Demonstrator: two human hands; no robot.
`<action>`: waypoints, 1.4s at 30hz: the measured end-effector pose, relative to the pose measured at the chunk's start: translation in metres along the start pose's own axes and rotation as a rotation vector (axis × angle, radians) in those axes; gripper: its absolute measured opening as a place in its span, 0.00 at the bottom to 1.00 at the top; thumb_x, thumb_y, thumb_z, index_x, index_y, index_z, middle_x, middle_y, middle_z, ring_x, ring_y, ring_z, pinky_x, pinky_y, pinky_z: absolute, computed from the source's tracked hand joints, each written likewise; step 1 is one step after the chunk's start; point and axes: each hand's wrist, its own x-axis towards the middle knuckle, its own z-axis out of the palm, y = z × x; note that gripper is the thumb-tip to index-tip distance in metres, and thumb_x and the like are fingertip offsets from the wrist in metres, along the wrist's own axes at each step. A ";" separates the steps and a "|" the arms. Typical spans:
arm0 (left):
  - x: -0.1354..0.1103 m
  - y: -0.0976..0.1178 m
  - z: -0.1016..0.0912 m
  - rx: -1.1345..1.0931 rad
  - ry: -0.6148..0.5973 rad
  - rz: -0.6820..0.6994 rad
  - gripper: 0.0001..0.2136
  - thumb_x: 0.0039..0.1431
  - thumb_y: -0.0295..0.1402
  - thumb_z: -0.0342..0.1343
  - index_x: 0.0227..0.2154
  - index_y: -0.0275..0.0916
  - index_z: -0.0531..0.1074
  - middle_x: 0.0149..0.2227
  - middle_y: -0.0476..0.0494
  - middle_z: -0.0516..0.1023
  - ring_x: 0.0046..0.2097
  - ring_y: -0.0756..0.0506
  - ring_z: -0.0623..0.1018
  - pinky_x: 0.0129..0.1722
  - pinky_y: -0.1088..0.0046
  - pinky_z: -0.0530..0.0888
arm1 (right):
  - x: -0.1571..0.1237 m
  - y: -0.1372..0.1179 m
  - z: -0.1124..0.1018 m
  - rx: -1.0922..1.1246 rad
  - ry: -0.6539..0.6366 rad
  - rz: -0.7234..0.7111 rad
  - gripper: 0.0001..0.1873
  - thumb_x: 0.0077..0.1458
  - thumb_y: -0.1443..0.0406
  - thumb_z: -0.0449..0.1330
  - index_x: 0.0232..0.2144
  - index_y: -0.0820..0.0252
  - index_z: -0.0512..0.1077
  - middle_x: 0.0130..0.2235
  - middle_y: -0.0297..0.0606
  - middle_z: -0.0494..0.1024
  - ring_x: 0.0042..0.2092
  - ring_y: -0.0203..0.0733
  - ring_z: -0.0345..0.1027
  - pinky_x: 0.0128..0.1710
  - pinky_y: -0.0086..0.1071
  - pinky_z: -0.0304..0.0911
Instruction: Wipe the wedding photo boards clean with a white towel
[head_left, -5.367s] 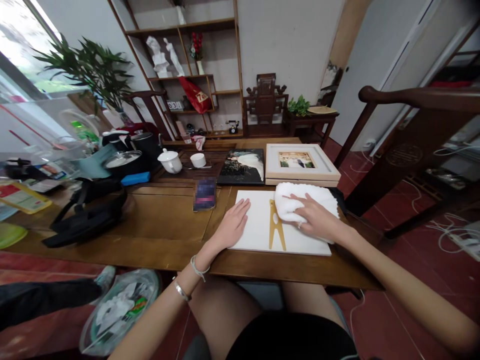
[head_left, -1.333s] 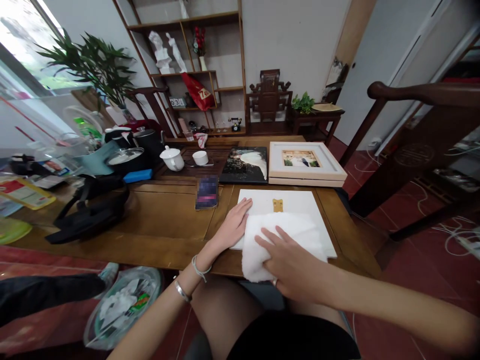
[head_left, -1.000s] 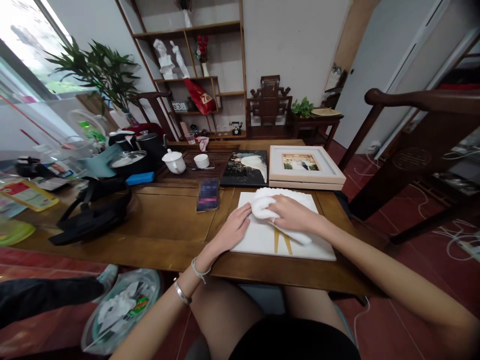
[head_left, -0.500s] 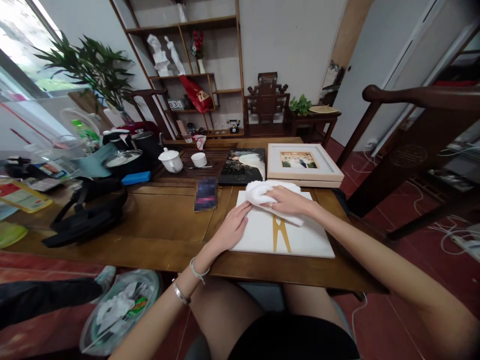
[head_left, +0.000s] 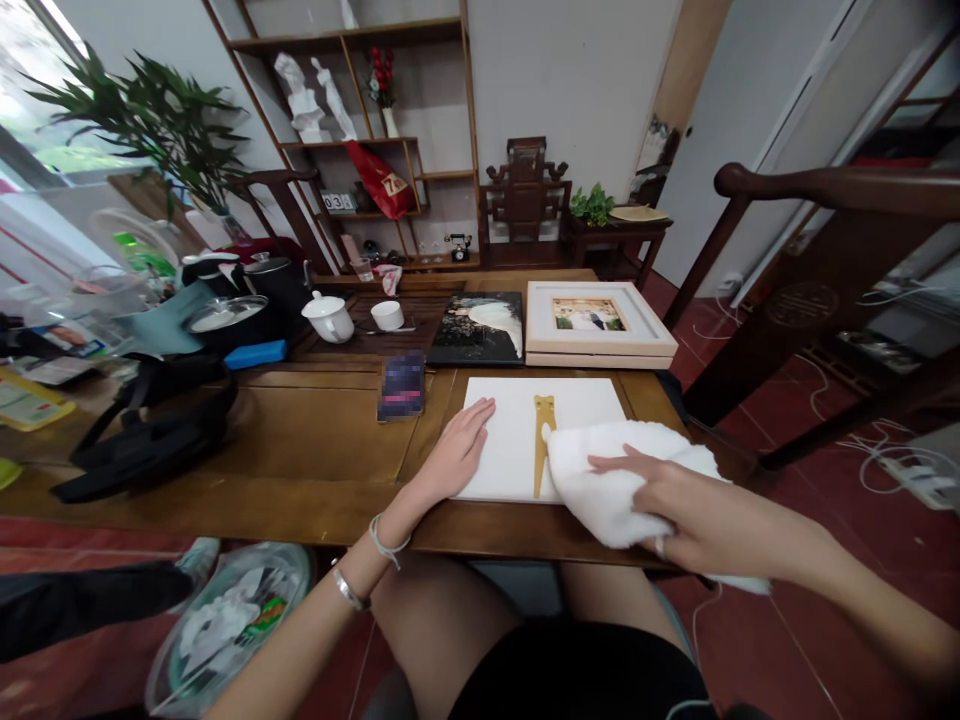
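Note:
A flat white panel lies on the brown wooden table, with a gold upright shape at its middle. My left hand rests flat along the panel's left edge, fingers stretched out and holding nothing. In my right hand is a white cloth, pressed over the panel's lower right part and hanging past its right edge. The cloth covers that corner and part of the gold shape. Behind the panel are a dark wedding photo panel and a light wooden picture frame.
A phone lies left of the panel. Further left are a black strapped bag, a blue block, a white lidded cup and a small white bowl. A waste bin stands on the floor below; a dark chair is at right.
My right hand has swept the cloth from the panel's top middle down and right, uncovering the top of the gold shape. My left hand stays at the left edge.

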 end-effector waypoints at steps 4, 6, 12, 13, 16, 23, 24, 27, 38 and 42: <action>0.001 0.001 0.000 0.009 -0.013 -0.009 0.20 0.67 0.33 0.38 0.59 0.37 0.59 0.63 0.38 0.61 0.65 0.43 0.59 0.64 0.55 0.57 | 0.010 0.021 -0.011 0.023 -0.004 0.098 0.05 0.44 0.68 0.57 0.23 0.55 0.73 0.39 0.42 0.78 0.45 0.50 0.70 0.44 0.37 0.63; 0.000 0.000 0.000 0.009 -0.010 -0.003 0.20 0.67 0.33 0.38 0.59 0.38 0.60 0.62 0.38 0.61 0.65 0.43 0.59 0.64 0.55 0.57 | 0.031 0.044 -0.011 -0.021 0.065 0.118 0.06 0.47 0.64 0.58 0.25 0.57 0.74 0.32 0.43 0.77 0.41 0.51 0.70 0.43 0.40 0.63; 0.000 -0.001 0.001 0.022 0.003 0.002 0.20 0.67 0.33 0.38 0.59 0.37 0.60 0.62 0.38 0.62 0.64 0.43 0.60 0.64 0.55 0.58 | 0.074 0.073 0.011 -0.082 0.408 0.068 0.11 0.52 0.61 0.57 0.31 0.62 0.77 0.45 0.51 0.77 0.57 0.57 0.60 0.57 0.53 0.52; 0.000 -0.001 0.001 0.022 0.003 -0.001 0.20 0.67 0.33 0.38 0.58 0.37 0.60 0.62 0.37 0.62 0.64 0.43 0.60 0.64 0.56 0.58 | 0.071 0.068 0.016 -0.090 0.420 0.031 0.10 0.51 0.62 0.58 0.30 0.62 0.77 0.48 0.52 0.75 0.58 0.57 0.59 0.59 0.54 0.49; 0.000 0.000 0.001 0.027 0.001 -0.004 0.20 0.67 0.33 0.38 0.58 0.36 0.60 0.62 0.37 0.62 0.65 0.43 0.59 0.64 0.57 0.57 | 0.047 0.040 0.027 -0.107 0.377 -0.066 0.06 0.47 0.66 0.60 0.26 0.62 0.76 0.54 0.56 0.69 0.60 0.56 0.57 0.61 0.55 0.44; 0.000 0.001 0.000 0.029 -0.005 0.001 0.20 0.67 0.33 0.38 0.58 0.37 0.60 0.62 0.37 0.61 0.65 0.43 0.59 0.64 0.55 0.57 | 0.003 0.009 0.022 -0.006 0.183 -0.097 0.06 0.44 0.71 0.59 0.21 0.55 0.75 0.57 0.40 0.69 0.62 0.52 0.53 0.60 0.48 0.51; 0.000 0.000 0.001 0.028 -0.003 0.001 0.20 0.67 0.33 0.38 0.59 0.37 0.60 0.62 0.38 0.61 0.65 0.43 0.59 0.64 0.55 0.57 | 0.006 0.017 0.019 -0.001 0.174 -0.052 0.06 0.44 0.70 0.59 0.21 0.55 0.74 0.56 0.40 0.70 0.62 0.53 0.53 0.59 0.47 0.54; 0.000 0.000 0.000 0.028 -0.007 0.006 0.20 0.67 0.33 0.38 0.59 0.38 0.60 0.62 0.38 0.61 0.65 0.43 0.59 0.64 0.55 0.57 | 0.025 0.049 0.013 -0.009 0.233 0.071 0.06 0.49 0.64 0.58 0.24 0.56 0.75 0.48 0.44 0.77 0.59 0.56 0.58 0.53 0.46 0.59; 0.001 -0.001 -0.001 0.018 -0.002 0.009 0.20 0.67 0.33 0.39 0.59 0.39 0.60 0.62 0.39 0.62 0.64 0.43 0.59 0.64 0.55 0.58 | 0.118 0.056 -0.033 0.158 0.229 0.107 0.22 0.56 0.51 0.51 0.22 0.60 0.69 0.28 0.37 0.74 0.30 0.42 0.63 0.30 0.32 0.54; 0.001 -0.002 -0.001 0.025 -0.015 0.008 0.20 0.67 0.33 0.39 0.59 0.37 0.60 0.62 0.37 0.61 0.64 0.42 0.60 0.64 0.55 0.58 | 0.163 0.034 -0.039 0.211 0.136 0.045 0.24 0.55 0.48 0.52 0.24 0.61 0.69 0.27 0.36 0.73 0.28 0.39 0.63 0.27 0.30 0.54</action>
